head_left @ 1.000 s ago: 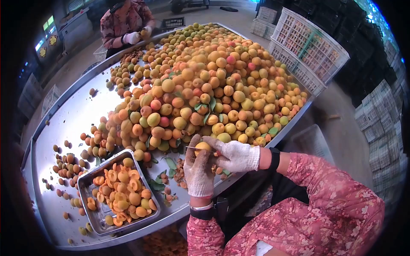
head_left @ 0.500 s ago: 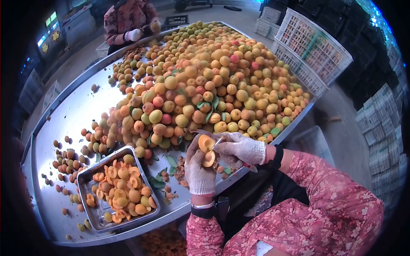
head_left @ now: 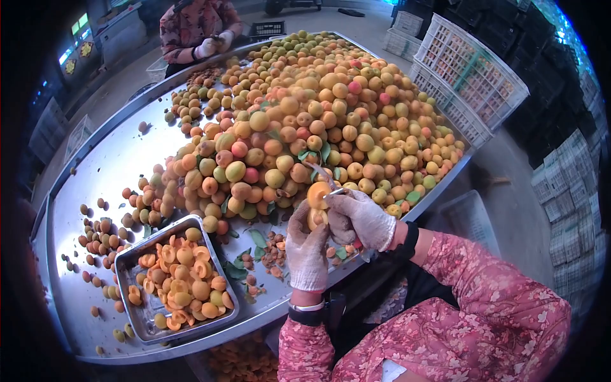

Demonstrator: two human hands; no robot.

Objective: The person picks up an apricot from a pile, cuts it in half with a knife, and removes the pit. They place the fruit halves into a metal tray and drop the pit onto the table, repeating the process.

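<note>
In my gloved left hand (head_left: pixel 307 248) is an apricot (head_left: pixel 317 196), split open with its two halves spread one above the other. My gloved right hand (head_left: pixel 363 219) is closed around a small knife (head_left: pixel 335 191); its metal shows at the fingertips beside the cut fruit, and most of it is hidden by the glove. Below the hands, apricot pits (head_left: pixel 275 249) and leaves lie on the metal table (head_left: pixel 153 137). To the left a metal tray (head_left: pixel 145 323) holds apricot halves and some whole-looking fruit.
A large heap of whole apricots (head_left: pixel 356 137) covers the table's middle and far side. Across it another person (head_left: pixel 198 32) in gloves handles something small. White plastic crates (head_left: pixel 468 63) stand at the right, and more cut fruit (head_left: pixel 245 360) lies beneath the table edge.
Both my hands have shifted slightly, the right one tilting as the split apricot turns more upright. The other person's hands have come together. The view has moved a little.
</note>
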